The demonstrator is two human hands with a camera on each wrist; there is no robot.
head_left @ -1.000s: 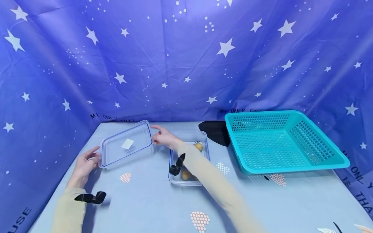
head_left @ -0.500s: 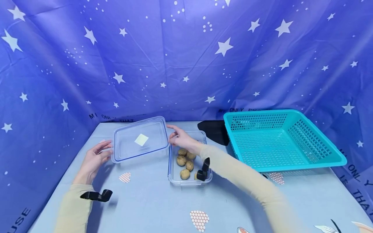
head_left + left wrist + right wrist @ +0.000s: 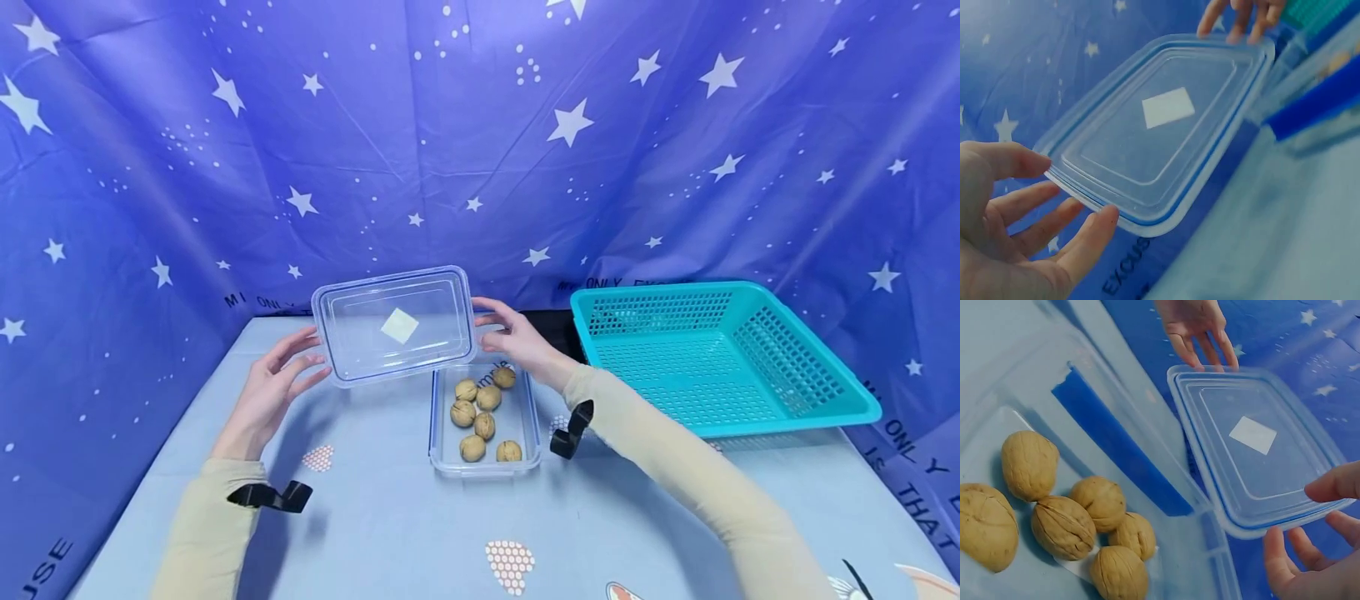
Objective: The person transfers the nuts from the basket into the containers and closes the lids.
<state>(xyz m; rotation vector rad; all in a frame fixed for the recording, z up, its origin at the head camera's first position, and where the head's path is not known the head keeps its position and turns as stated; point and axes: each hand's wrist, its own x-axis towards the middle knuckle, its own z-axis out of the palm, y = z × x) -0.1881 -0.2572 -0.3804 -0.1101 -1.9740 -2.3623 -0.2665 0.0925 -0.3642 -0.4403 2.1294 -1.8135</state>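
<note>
A clear plastic lid [image 3: 356, 333] with a blue seal and a pale square sticker [image 3: 400, 326] is held up, tilted, over the back of the table. My left hand [image 3: 272, 390] holds its left short end, thumb on one side and fingertips at the edge. At the opposite end, my right hand [image 3: 522, 340] pinches the rim between thumb and fingers. Below and to the right sits a clear food container [image 3: 484, 470], uncovered, with several walnuts [image 3: 484, 426] lying apart inside. In the right wrist view, a blue strip [image 3: 1122, 444] runs along the container's side.
A turquoise perforated basket [image 3: 697, 367] stands at the right, beyond my right forearm. A dark patch [image 3: 555, 327] shows beside its left edge. Starry blue cloth [image 3: 420, 150] hangs behind the pale blue tabletop [image 3: 390, 517].
Both hands have carried the lid rightward and upward, turning it up more toward the camera. My right forearm has swung right, uncovering the container and its walnuts.
</note>
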